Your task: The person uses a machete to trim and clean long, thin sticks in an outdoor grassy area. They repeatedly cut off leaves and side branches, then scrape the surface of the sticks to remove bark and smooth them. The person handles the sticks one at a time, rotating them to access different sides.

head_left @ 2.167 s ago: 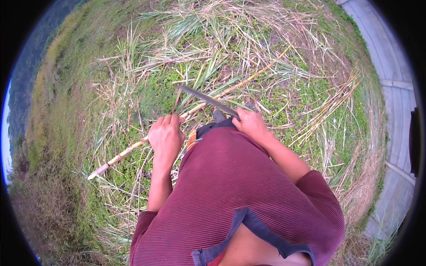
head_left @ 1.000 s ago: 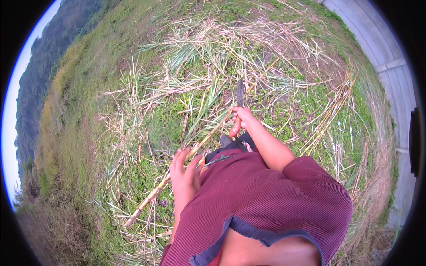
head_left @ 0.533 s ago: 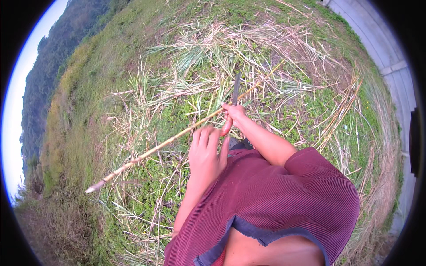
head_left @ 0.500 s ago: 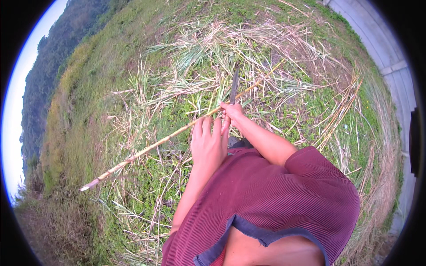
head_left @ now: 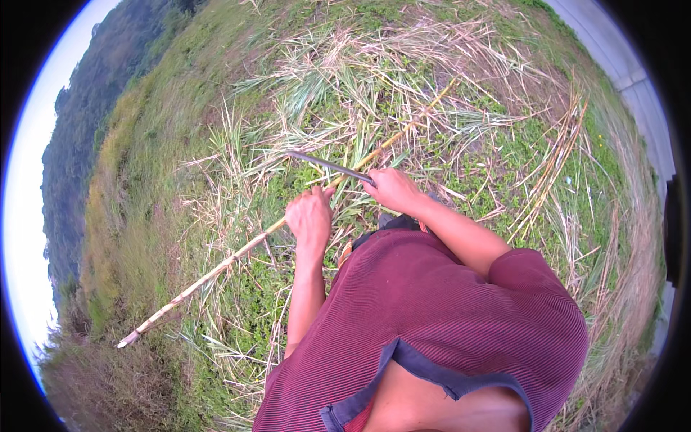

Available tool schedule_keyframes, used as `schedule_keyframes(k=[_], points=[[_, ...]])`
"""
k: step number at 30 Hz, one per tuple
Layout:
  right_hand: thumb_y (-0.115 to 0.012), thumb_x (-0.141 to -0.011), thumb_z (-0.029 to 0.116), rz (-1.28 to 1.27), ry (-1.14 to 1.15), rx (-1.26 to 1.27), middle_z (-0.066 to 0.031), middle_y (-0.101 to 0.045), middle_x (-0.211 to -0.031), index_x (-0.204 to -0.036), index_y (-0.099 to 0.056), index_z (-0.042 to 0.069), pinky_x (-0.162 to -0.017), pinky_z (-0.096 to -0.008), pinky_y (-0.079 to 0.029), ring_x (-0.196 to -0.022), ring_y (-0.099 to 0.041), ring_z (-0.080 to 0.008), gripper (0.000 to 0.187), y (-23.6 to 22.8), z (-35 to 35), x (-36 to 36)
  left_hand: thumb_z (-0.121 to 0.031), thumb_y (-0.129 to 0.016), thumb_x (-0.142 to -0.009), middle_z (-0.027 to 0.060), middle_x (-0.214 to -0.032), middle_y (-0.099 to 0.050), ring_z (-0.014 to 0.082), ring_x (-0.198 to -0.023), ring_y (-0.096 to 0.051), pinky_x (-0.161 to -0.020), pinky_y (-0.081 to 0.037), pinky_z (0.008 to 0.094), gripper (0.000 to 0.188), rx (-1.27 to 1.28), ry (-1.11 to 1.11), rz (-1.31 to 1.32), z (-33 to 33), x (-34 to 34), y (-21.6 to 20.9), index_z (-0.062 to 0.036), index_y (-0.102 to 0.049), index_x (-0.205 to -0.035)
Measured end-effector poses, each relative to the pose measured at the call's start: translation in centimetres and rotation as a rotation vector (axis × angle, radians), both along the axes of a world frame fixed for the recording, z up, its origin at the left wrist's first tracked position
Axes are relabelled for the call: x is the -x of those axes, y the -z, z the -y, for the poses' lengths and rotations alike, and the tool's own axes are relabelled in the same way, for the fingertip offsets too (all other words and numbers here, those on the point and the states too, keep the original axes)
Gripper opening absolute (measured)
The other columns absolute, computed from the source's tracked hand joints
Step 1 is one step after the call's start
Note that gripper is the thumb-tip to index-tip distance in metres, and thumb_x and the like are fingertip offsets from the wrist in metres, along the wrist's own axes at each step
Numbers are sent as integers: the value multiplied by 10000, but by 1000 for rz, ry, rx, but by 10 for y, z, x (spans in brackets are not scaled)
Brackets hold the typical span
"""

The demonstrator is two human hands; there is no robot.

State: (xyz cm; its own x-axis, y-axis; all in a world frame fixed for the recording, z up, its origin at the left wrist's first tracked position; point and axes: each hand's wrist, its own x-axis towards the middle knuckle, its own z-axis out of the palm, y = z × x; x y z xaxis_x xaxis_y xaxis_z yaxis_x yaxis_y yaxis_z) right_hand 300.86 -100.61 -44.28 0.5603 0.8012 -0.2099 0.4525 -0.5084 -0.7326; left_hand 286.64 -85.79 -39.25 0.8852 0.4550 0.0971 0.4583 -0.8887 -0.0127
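Observation:
A long yellowish sugarcane stalk [head_left: 230, 261] runs slantwise before me, from its pale cut end at the lower left to the upper right. My left hand [head_left: 309, 216] is closed around the stalk near its middle. In my right hand [head_left: 394, 191] is a long, dark-bladed knife [head_left: 324, 163], its handle mostly hidden by my fingers. The blade points left and crosses over the stalk just beyond my left hand. From this angle I cannot tell whether blade and cane touch.
Cut leaves and dry stalks [head_left: 317, 93] litter the green ground ahead. A loose bundle of thin stalks [head_left: 551, 173] lies to the right. A grey wall [head_left: 637, 79] curves along the right edge. Tall grass [head_left: 144, 187] and a wooded hill [head_left: 75, 144] are at the left.
My left hand has gone from lying with fingers extended at the cane to gripping it. The right hand no longer meets the stalk, and the knife has swung from pointing away to pointing left.

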Motion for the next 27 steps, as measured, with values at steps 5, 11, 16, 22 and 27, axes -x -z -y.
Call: schedule_keyframes(k=[5, 11, 16, 22, 27], points=[[-558, -906, 279, 48, -36, 55, -204, -652, -765, -908, -595, -10, -684, -493, -524, -731, -660, -368, 290, -18, 23, 2, -360, -573, -945, 44, -583, -584, 169, -494, -496, -545, -372, 338, 380, -226, -46, 70, -16, 26, -33, -79, -578, -688], [-530, -912, 246, 173, -82, 120, -199, -658, -830, -945, -573, 8, -693, -493, -538, -739, -657, -367, 244, 19, 31, -18, -352, -578, -940, 6, -640, -592, 142, -558, -489, -573, -338, 309, 320, -402, -23, 62, -12, 66, -75, -104, -585, -737], [-514, -924, 232, 187, -218, 19, -195, -641, -761, -918, -554, -8, -635, -470, -546, -663, -657, -340, 243, -29, 16, 39, -337, -591, -933, -1, -630, -568, 139, -571, -490, -584, -335, 313, 296, -442, -93, 81, -7, 85, -97, -104, -597, -751], [-540, -905, 239, 175, -29, 103, -226, -656, -792, -885, -560, -19, -681, -490, -544, -697, -661, -389, 260, 10, 17, 12, -294, -608, -922, 9, -631, -528, 160, -593, -483, -587, -338, 325, 264, -399, -72, 114, -2, 91, -86, -99, -565, -749], [-540, -903, 259, 174, -192, 8, -234, -660, -801, -934, -572, -22, -704, -499, -538, -737, -667, -389, 285, -27, 17, 49, -298, -611, -923, -3, -643, -568, 150, -593, -495, -601, -335, 315, 243, -378, -115, 114, -5, 92, -99, -100, -605, -783]])
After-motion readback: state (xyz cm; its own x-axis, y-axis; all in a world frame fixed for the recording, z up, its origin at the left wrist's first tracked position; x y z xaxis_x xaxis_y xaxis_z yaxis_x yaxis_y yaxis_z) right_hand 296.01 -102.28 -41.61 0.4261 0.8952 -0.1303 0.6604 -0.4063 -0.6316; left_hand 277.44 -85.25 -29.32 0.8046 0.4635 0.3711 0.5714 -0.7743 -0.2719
